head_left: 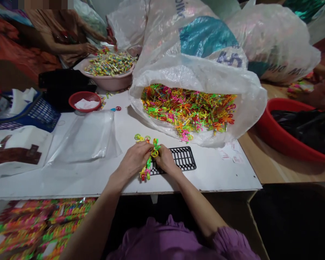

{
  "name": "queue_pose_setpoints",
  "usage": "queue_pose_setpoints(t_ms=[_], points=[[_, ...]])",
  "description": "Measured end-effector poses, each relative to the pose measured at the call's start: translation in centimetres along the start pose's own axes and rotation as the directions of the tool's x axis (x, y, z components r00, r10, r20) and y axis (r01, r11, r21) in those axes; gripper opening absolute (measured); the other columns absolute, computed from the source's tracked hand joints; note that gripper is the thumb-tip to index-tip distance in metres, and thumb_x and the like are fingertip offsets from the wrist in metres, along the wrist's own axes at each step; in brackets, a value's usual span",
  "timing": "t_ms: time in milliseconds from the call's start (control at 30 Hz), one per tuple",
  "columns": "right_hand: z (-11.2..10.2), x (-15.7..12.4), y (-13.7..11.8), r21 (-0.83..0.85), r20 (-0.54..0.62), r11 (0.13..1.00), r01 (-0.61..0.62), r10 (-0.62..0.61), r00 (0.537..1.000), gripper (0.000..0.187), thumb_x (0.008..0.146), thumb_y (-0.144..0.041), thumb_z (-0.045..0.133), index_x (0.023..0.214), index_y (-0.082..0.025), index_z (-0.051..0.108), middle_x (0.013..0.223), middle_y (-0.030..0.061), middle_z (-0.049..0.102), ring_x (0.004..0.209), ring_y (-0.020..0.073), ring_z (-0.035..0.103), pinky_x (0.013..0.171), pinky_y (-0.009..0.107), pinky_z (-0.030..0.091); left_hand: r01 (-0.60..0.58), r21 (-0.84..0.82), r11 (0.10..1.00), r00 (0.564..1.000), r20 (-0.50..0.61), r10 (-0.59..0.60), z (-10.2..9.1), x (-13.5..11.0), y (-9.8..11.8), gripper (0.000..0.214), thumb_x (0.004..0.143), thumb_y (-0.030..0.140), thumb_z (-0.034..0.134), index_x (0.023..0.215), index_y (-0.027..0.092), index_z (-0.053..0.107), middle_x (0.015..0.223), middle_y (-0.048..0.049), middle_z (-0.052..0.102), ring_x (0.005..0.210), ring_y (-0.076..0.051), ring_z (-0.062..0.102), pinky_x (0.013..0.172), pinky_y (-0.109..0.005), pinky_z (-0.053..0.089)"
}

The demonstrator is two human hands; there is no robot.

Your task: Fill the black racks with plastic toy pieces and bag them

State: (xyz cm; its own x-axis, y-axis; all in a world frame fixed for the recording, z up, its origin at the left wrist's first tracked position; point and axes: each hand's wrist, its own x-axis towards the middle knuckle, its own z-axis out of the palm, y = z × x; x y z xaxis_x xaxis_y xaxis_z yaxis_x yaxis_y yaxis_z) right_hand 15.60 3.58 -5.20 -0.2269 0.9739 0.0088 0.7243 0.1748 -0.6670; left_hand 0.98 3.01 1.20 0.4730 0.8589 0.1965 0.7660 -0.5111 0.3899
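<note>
My left hand point(135, 159) and my right hand point(165, 160) meet over the front of a white table point(213, 173). Both are closed around a small bunch of bright plastic toy pieces point(148, 168), green, yellow and pink. The bunch sticks out above and below my fingers. Under my right hand lies a black plastic grid point(185, 159). A loose yellow-green piece point(141, 137) rests just beyond my left hand.
A big open plastic sack point(206, 76) holds a heap of coloured pieces point(189, 110). Clear bags point(86, 137) lie left. A pink basin point(111, 81), small red bowl point(84, 101), blue basket point(40, 115), red tub point(281, 133) stand around. Another person point(56, 36) sits far left.
</note>
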Motion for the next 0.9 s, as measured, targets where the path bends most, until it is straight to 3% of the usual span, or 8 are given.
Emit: queue_pose_setpoints(t_ms=[167, 333, 567, 733, 900], points=[[-0.4, -0.1, 0.2, -0.230, 0.128, 0.966, 0.116, -0.088, 0.988, 0.016, 0.081, -0.016, 0.045, 0.095, -0.016, 0.055, 0.092, 0.0047, 0.056, 0.075, 0.0143, 0.055, 0.066, 0.022, 0.040, -0.030, -0.116, 0.993, 0.999, -0.029, 0.027, -0.4, -0.7, -0.1, 0.022, 0.086, 0.026, 0.049, 0.105, 0.019, 0.058, 0.096, -0.0037, 0.065, 0.092, -0.017, 0.059, 0.082, -0.030, 0.046], [-0.8, -0.1, -0.7, -0.328, 0.213, 0.935, 0.137, -0.068, 0.975, 0.021, 0.086, -0.020, 0.041, 0.103, -0.016, 0.052, 0.097, 0.0072, 0.054, 0.080, 0.0166, 0.055, 0.067, 0.025, 0.042, -0.019, -0.124, 0.992, 0.994, -0.106, 0.006, 0.0, -0.9, 0.3, 0.023, 0.086, 0.032, 0.052, 0.104, 0.019, 0.058, 0.095, -0.0040, 0.065, 0.090, -0.017, 0.059, 0.081, -0.030, 0.046], [-0.6, 0.2, -0.6, -0.328, 0.242, 0.929, 0.170, -0.092, 0.966, 0.021, 0.087, -0.018, 0.038, 0.103, -0.017, 0.051, 0.096, 0.0075, 0.054, 0.082, 0.0174, 0.055, 0.069, 0.026, 0.041, 0.048, 0.066, 0.997, 0.989, -0.146, -0.038, 1.5, -0.9, 1.1, 0.018, 0.088, 0.027, 0.048, 0.094, 0.017, 0.062, 0.083, -0.0045, 0.063, 0.080, -0.017, 0.058, 0.076, -0.030, 0.046], [-0.9, 0.1, 0.2, -0.277, 0.242, 0.933, 0.228, -0.162, 0.957, 0.016, 0.089, -0.024, 0.040, 0.099, -0.016, 0.050, 0.095, 0.0069, 0.054, 0.081, 0.0165, 0.054, 0.069, 0.025, 0.040, 0.029, -0.026, 0.999, 0.975, -0.218, -0.034, 1.7, -1.5, 0.5, 0.015, 0.087, 0.023, 0.049, 0.093, 0.017, 0.061, 0.086, -0.0033, 0.065, 0.081, -0.015, 0.060, 0.077, -0.027, 0.047], [-1.1, -0.1, 0.7, -0.235, 0.220, 0.934, 0.270, -0.219, 0.950, 0.016, 0.092, -0.027, 0.039, 0.098, -0.017, 0.050, 0.094, 0.0060, 0.054, 0.082, 0.0163, 0.054, 0.068, 0.024, 0.039, 0.033, -0.044, 0.998, 0.982, -0.186, -0.041, 1.2, -1.6, 0.7, 0.017, 0.087, 0.022, 0.048, 0.096, 0.017, 0.062, 0.090, -0.0042, 0.066, 0.085, -0.015, 0.061, 0.080, -0.028, 0.048]])
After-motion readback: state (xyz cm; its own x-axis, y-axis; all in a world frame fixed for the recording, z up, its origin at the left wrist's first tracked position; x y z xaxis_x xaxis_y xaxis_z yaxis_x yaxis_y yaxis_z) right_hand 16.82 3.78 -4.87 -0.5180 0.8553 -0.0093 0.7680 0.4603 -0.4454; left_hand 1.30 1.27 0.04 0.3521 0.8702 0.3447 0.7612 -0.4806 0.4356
